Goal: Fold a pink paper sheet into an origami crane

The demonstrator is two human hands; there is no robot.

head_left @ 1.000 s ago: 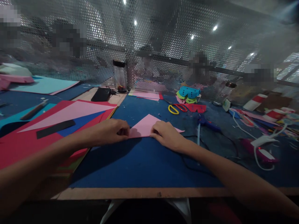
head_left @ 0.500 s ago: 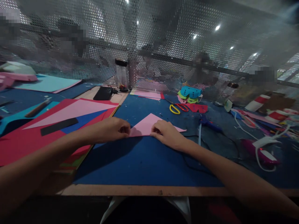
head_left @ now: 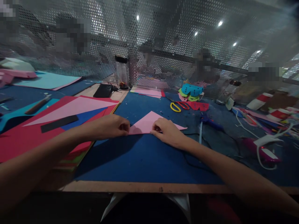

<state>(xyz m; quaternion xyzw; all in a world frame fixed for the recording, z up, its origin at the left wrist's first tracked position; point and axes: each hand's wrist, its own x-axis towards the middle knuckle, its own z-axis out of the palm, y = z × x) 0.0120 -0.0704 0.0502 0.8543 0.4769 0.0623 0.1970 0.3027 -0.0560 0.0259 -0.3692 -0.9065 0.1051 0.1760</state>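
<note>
A pink paper triangle (head_left: 146, 123) lies on the blue table mat (head_left: 144, 158), its point facing away from me and its long edge towards me. At its left corner, my left hand (head_left: 115, 126) is closed, thumb and finger pinching the paper. My right hand (head_left: 167, 129) pinches the near edge right of the middle and covers part of that side. The triangle's right corner sticks out beyond my right hand. Left of my left hand are red sheets (head_left: 25, 140) with a pink sheet (head_left: 81, 107), a blue piece (head_left: 86, 119) and a black strip (head_left: 59, 123) on top.
Yellow-and-red-handled scissors (head_left: 175, 107) lie beyond my right hand, near stacked cut-out masks (head_left: 192, 90). A blue glue gun (head_left: 210, 121) and its cord are on the right, with a magenta device (head_left: 261, 151) farther over. A jar (head_left: 121, 73) stands by the perforated metal screen (head_left: 163, 31).
The view has tilted slightly, so the table appears a little higher. Both hands keep their pinch on the pink paper in nearly the same place.
</note>
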